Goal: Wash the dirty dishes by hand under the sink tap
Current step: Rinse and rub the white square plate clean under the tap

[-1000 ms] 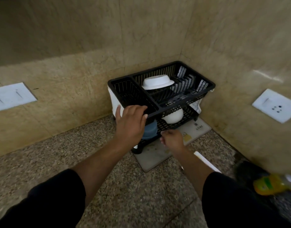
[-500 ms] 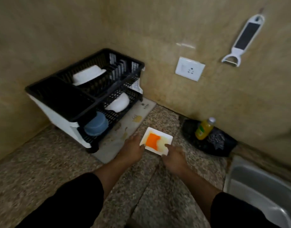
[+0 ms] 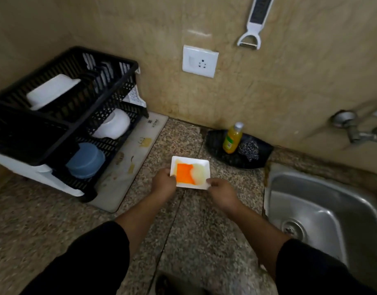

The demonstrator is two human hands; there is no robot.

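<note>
A small white rectangular dish (image 3: 201,165) smeared with orange and pale yellow residue lies on the granite counter (image 3: 55,220), or just above it. My left hand (image 3: 163,184) grips its left edge and my right hand (image 3: 221,192) pinches its near right corner. The steel sink (image 3: 323,211) lies to the right, with the tap (image 3: 360,133) on the wall above it. A yellow dish-soap bottle (image 3: 232,138) and a steel scrubber (image 3: 249,149) sit on a black tray (image 3: 217,150) behind the dish.
A black two-tier drying rack (image 3: 66,116) stands at the left on a mat (image 3: 132,158), holding a white container (image 3: 51,91), a white bowl (image 3: 115,124) and a blue bowl (image 3: 85,160). A wall socket (image 3: 200,61) and a hanging peeler (image 3: 254,22) are on the tiled wall.
My view swung right from the rack to the sink. Both hands left the rack and took hold of the dirty white dish, which now sits a little nearer the sink.
</note>
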